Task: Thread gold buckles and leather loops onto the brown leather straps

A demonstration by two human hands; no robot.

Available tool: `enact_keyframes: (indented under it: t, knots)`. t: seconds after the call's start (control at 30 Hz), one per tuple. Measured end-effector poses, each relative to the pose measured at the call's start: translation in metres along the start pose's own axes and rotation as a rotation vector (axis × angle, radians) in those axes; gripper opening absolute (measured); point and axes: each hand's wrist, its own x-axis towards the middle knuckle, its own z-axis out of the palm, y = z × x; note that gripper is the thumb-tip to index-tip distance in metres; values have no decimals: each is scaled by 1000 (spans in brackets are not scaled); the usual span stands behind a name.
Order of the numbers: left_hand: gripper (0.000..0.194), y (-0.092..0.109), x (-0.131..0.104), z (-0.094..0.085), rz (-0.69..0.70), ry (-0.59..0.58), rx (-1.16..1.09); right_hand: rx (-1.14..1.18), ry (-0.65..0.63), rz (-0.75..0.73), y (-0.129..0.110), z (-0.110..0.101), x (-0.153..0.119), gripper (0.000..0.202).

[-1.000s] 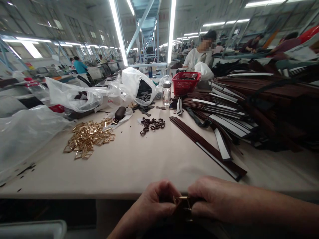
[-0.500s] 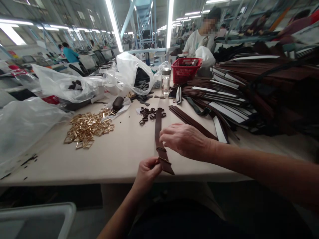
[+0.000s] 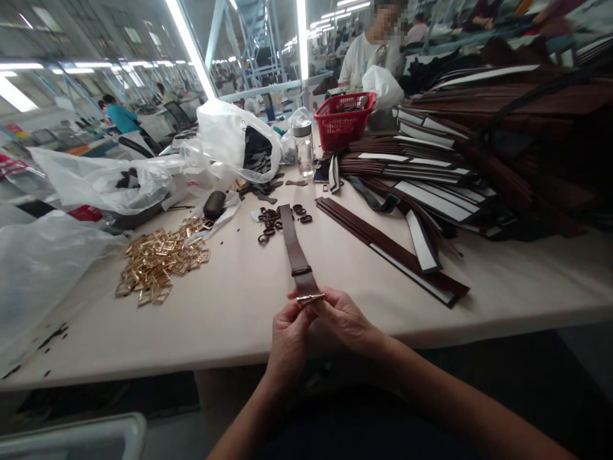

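Here's the broad, pale-covered desk (image 3: 230, 313), with a heap of dark brown and white-faced strips (image 3: 431, 150) spread over its far right side. Out in front of the person, a long, flat brown strap (image 3: 294, 248) runs away from the hands, leaning slightly left, its far end among small dark brown loops (image 3: 263, 239). Its near end goes in between the two hands, so neither is clearly nearer: left hand (image 3: 286, 342) on one side, right hand (image 3: 353, 324) on the other. Both are nearly closed, fingertips pinched at the strap's near end and the slim gold-coloured metal buckle (image 3: 310, 298). That buckle sits crosswise to the strap; just beyond it, a narrow brown band (image 3: 301, 271) crosses too.

And there's the change! Half a second ago the right hand was farther up, over the strap beyond the band; now it has joined the left at the buckle. The near tip, then poking out past the buckle, is now hidden by the fingers.
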Motion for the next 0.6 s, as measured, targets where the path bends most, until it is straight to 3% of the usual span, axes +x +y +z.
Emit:
enact_keyframes:
  t: [0.27,0.37,0.43,0.53,0.6]
  knots:
    - [39,-2,18,22,-56,-26,-4,148,231,-39,5,-7,11,41]
    - [36,10,32,15,-77,-190,204,105,326,-70,2,-16,13,41]
    - [30,27,51,1,12,-239,459,36,387,-123,-2,-23,13,41]
    - [20,58,97,-32,346,-28,938,-18,464,-174,-6,-34,13,40]
    - [18,76,133,-54,483,128,1239,20,495,-165,-5,-39,14,40]
